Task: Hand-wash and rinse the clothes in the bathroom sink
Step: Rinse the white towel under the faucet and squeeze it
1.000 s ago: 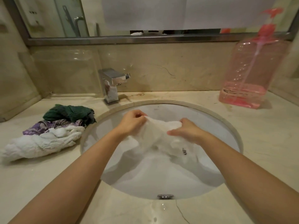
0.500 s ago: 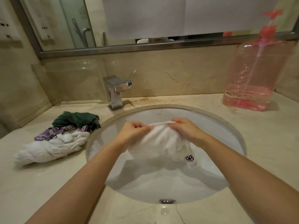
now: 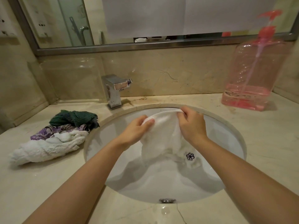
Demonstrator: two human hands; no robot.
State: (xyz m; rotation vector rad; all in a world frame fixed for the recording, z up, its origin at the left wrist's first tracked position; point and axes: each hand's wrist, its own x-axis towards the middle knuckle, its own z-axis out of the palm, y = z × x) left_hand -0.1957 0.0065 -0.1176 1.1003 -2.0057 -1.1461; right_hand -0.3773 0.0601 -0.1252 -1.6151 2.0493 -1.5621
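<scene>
Over the white sink (image 3: 226, 139), left hand (image 3: 135, 131) and right hand (image 3: 191, 125) both grip a white cloth (image 3: 163, 135) with curled fingers (image 3: 149, 121).

Beige marble counter (image 3: 267, 143) holds round sink (image 3: 233, 126). Left of sink: wrung white cloth (image 3: 47, 147), purple patterned cloth (image 3: 43, 134), green cloth (image 3: 72, 118), bunched together. Behind sink: chrome faucet (image 3: 114, 91). Right-rear of sink: pink pump bottle (image 3: 254, 73).

Both my bare forearms reach forward and angle inward. My left hand (image 3: 137, 128) has fingers curled, thumb lying on top, pinching. My right hand (image 3: 191, 125) sits slightly higher, fingertips bent in a pinch.
</scene>
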